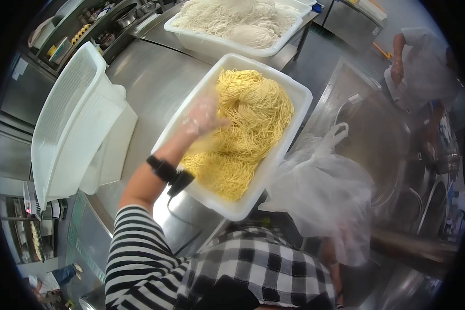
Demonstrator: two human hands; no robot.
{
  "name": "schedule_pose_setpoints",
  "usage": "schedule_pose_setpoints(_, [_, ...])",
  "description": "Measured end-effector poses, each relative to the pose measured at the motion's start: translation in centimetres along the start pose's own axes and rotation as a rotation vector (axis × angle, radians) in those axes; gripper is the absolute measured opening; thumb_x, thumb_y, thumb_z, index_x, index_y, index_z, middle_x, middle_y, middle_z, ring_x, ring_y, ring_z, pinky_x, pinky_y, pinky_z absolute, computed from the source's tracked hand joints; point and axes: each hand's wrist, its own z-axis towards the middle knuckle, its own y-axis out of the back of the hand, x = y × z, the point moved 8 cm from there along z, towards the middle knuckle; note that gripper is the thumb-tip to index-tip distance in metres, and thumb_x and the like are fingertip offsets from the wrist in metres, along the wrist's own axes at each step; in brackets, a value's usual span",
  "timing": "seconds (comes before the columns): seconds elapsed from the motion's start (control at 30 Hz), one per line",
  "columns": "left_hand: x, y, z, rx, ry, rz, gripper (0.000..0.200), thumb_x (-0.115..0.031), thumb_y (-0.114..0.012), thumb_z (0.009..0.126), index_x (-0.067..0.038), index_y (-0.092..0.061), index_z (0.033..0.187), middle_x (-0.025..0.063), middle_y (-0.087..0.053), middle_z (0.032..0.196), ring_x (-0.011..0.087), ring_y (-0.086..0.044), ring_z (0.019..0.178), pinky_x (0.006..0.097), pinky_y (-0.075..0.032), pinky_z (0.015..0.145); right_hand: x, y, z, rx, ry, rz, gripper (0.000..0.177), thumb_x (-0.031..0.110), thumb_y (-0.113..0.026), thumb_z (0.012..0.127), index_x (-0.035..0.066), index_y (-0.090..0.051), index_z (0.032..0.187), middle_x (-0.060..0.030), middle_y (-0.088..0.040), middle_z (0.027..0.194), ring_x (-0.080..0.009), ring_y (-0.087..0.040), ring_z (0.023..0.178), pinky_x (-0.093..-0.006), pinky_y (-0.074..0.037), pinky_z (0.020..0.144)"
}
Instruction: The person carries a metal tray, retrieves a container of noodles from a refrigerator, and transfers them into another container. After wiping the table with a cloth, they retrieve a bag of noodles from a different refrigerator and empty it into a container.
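Note:
My left hand (204,118), in a thin clear glove and blurred by motion, is sunk into a heap of yellow noodles (243,134), its fingers curled into the strands. The noodles fill a white rectangular tub (294,90) on the steel counter. A black band with a cable sits on that wrist. My right hand (331,253) is low at the right, mostly hidden behind a clear plastic bag (320,191) that it holds open beside the tub's near right corner.
A second white tub (212,44) of pale noodles stands behind the first. Stacked white baskets (72,124) lean at the left of the steel counter (155,82). At the right is a large round steel pot (377,139), with a co-worker (423,67) in white.

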Motion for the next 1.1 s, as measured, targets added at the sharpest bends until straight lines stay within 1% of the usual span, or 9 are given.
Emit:
schedule_pose_setpoints(0.07, [3.1, -5.8, -2.5, 0.385, 0.196, 0.113, 0.086, -0.035, -0.07, 0.06, -0.002, -0.028, 0.127, 0.0253, -0.04, 0.118, 0.0343, -0.039, 0.111, 0.0359, -0.033, 0.093, -0.1, 0.0, 0.0, -0.012, -0.003, 0.008, 0.032, 0.01, -0.059, 0.073, 0.006, -0.054, 0.104, -0.0096, -0.056, 0.099, -0.0253, -0.05, 0.098, -0.0361, -0.035, 0.088])
schedule_pose_setpoints(0.3, [2.0, -6.5, 0.0, 0.284, -0.158, 0.131, 0.049, -0.024, -0.069, 0.055, -0.006, -0.054, 0.098, 0.0168, -0.045, 0.11, 0.0316, -0.045, 0.102, 0.036, -0.038, 0.087, 0.0, -0.2, -0.5, -0.036, -0.008, 0.034, 0.033, 0.011, -0.059, 0.074, 0.006, -0.052, 0.105, -0.0099, -0.055, 0.101, -0.0248, -0.049, 0.099, -0.0356, -0.035, 0.088])
schedule_pose_setpoints(0.37, [1.5, -5.0, 2.1, -0.11, -0.427, 0.142, 0.045, -0.021, -0.068, 0.057, -0.01, -0.055, 0.099, 0.0154, -0.044, 0.112, 0.0311, -0.043, 0.104, 0.0356, -0.039, 0.087, 0.1, -0.1, -0.6, -0.047, -0.01, 0.037, 0.033, 0.011, -0.059, 0.074, 0.006, -0.052, 0.106, -0.01, -0.054, 0.101, -0.0247, -0.049, 0.099, -0.0355, -0.035, 0.088])
schedule_pose_setpoints(0.5, [-0.4, -4.4, 0.5, 0.073, -0.183, 0.34, 0.045, -0.02, -0.067, 0.059, -0.012, -0.055, 0.101, 0.0161, -0.042, 0.117, 0.0317, -0.039, 0.109, 0.0351, -0.038, 0.088, 0.0, -0.1, -0.7, -0.045, -0.013, 0.047, 0.034, 0.011, -0.058, 0.074, 0.005, -0.052, 0.107, -0.0101, -0.054, 0.102, -0.0244, -0.048, 0.1, -0.0352, -0.035, 0.089])
schedule_pose_setpoints(0.6, [-1.6, -2.1, -4.1, -0.458, -0.194, 0.58, 0.047, -0.022, -0.067, 0.062, -0.013, -0.053, 0.106, 0.0164, -0.043, 0.117, 0.0292, -0.04, 0.11, 0.033, -0.037, 0.089, -0.3, -0.4, -0.7, -0.047, -0.019, 0.052, 0.034, 0.011, -0.058, 0.075, 0.005, -0.051, 0.107, -0.0103, -0.053, 0.103, -0.0243, -0.048, 0.1, -0.035, -0.035, 0.089])
schedule_pose_setpoints(0.67, [4.4, -3.3, -6.1, -0.367, 0.372, -0.39, 0.048, -0.025, -0.067, 0.064, -0.015, -0.052, 0.109, 0.0168, -0.048, 0.113, 0.0257, -0.045, 0.106, 0.0321, -0.04, 0.085, -0.5, -0.4, -0.7, -0.043, -0.024, 0.063, 0.034, 0.011, -0.058, 0.075, 0.005, -0.051, 0.108, -0.0104, -0.053, 0.104, -0.0241, -0.048, 0.1, -0.0349, -0.034, 0.089])
schedule_pose_setpoints(0.77, [7.7, -5.6, -6.4, -0.011, 0.899, -0.637, 0.072, -0.031, -0.068, 0.062, -0.008, -0.038, 0.122, 0.0176, -0.053, 0.105, 0.0301, -0.053, 0.094, 0.0341, -0.04, 0.083, -0.6, -0.4, -0.7, -0.044, -0.018, 0.084, 0.035, 0.012, -0.058, 0.075, 0.005, -0.05, 0.108, -0.0105, -0.052, 0.104, -0.0239, -0.047, 0.101, -0.0347, -0.034, 0.089])
schedule_pose_setpoints(0.93, [4.6, -8.2, 1.4, 0.183, 0.307, -0.038, 0.074, -0.049, -0.062, 0.061, -0.001, -0.043, 0.115, 0.0213, -0.055, 0.095, 0.0294, -0.055, 0.09, 0.0327, -0.042, 0.079, -0.6, -0.5, -0.9, -0.034, -0.002, 0.097, 0.035, 0.012, -0.057, 0.075, 0.005, -0.05, 0.109, -0.0107, -0.052, 0.106, -0.0236, -0.046, 0.102, -0.0344, -0.034, 0.089])
schedule_pose_setpoints(1.1, [3.2, -6.6, -0.5, 0.021, 0.389, -0.138, 0.08, -0.051, -0.061, 0.058, -0.002, -0.04, 0.117, 0.0239, -0.051, 0.102, 0.0331, -0.048, 0.1, 0.0346, -0.039, 0.083, -0.7, -0.5, -0.9, -0.029, -0.023, 0.133, 0.036, 0.012, -0.057, 0.076, 0.004, -0.049, 0.11, -0.0109, -0.051, 0.107, -0.0233, -0.046, 0.103, -0.0341, -0.034, 0.089])
